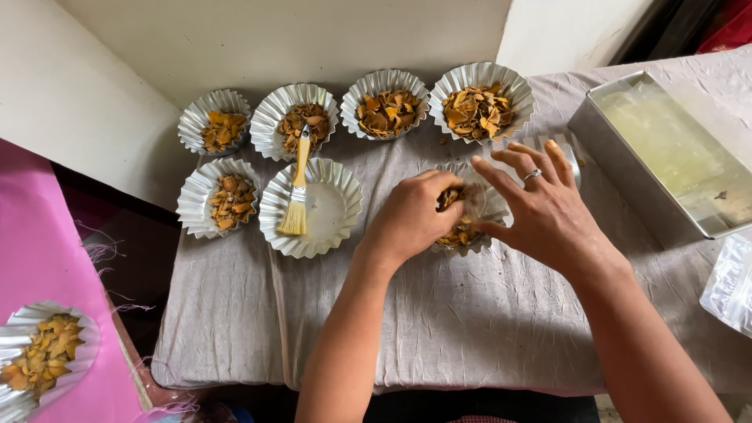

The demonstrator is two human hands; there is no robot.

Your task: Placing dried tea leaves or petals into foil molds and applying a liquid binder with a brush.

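A: Biggest thing first: the table (470, 329), draped in a wrinkled grey cloth, fills the middle of the view. At its right edge sits a rectangular metal tray (627, 149) with a pale yellowish layer inside.

B: And a pink surface (47, 258) down the left, carrying 1 fluted foil cup of yellow flakes (39, 356).

A: Back row now, 4 filled foil cups along the wall: (215, 121), (301, 119), (386, 103), (480, 102), all heaped with orange-brown flakes.

B: In front of those, 1 more filled cup (219, 197), and just beside it an empty foil cup (333, 207) with a pastry brush (298, 184) lying across it, bristles toward the person.

A: Both hands meet over the centre cup (462, 231), which sits mid-table, right of the brush cup.

B: The left hand (407, 215) is curled in, fingertips pinching flakes at the cup's rim.

A: The right hand (548, 207) is spread wide, fingers fanned, thumb touching the cup's right edge. A ring (533, 174) shows on 1 finger.
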